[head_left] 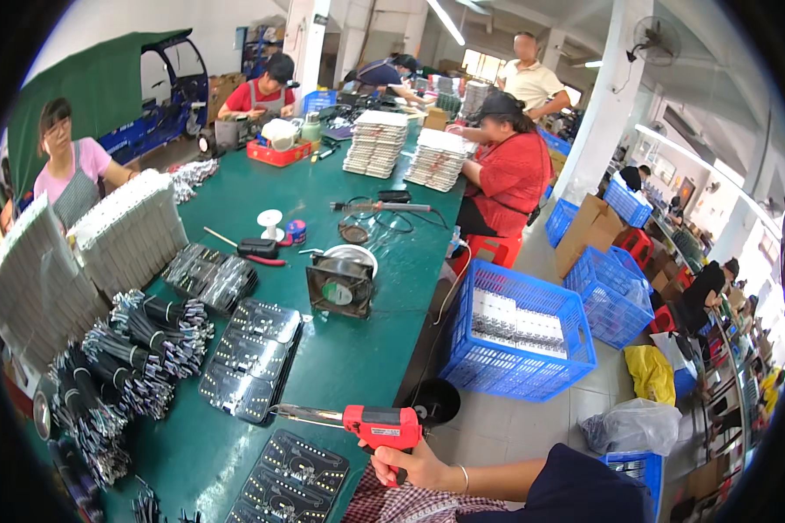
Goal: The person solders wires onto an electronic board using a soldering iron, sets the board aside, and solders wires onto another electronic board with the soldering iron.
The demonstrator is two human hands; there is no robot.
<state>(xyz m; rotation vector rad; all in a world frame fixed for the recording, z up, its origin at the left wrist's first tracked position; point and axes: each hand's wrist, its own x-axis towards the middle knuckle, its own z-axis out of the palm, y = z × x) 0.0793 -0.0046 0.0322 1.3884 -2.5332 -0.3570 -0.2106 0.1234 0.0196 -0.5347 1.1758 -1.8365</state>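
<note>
1. The right hand (414,462) is closed in a full fist around the red pistol grip of a soldering gun (371,424), which it holds level just above the near edge of the green table (358,349). The metal tip points left, toward the black circuit boards, probably so that it can reach them without the wrist bending.
2. The left hand is not in view, so I cannot tell what it holds or whether it is open.
3. A stack of boards (253,353) lies just beyond the tip, and one more board (292,479) lies below it at the table's near edge. Both lie flat, within easy reach of the gun.
4. Bundles of black wires (139,349) are heaped further left, with white stacked trays (126,231) behind them, so the left side is crowded.
5. A small square fan (340,286) stands upright past the boards, facing the seat, likely to blow fumes off.
6. Bare green surface runs between the boards and the fan, which gives the hand its clearest room. The table's right edge drops off just beside the gun.
7. On the floor to the right a blue crate (519,344) sits near the table, narrowing the aisle there.
</note>
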